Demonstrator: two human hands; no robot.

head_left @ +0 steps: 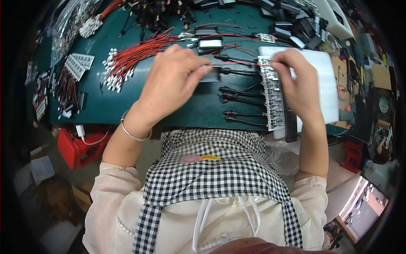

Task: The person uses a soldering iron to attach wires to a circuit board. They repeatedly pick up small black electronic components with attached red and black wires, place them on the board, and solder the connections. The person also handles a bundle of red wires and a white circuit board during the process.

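A thin red wire (241,63) runs between my two hands above the green table (182,111). My left hand (171,80) is closed in a pinch at the wire's left end, over a small black case (214,75). My right hand (299,80) pinches its other end at the upper part of a white circuit board strip (275,99). Several black cables (243,94) stick out leftward from that strip. Under the strip's right side lies a dark bar (291,127), next to a white foam block (327,80). My fingers hide the wire's tips.
A fan of red wires with white connectors (137,55) lies beyond my left hand. Black cases (296,27) are heaped at the far right, black cables (158,15) at the back. Farther left are a clear plastic bag (72,34) and white board panels (79,65). A red stool (78,148) stands below.
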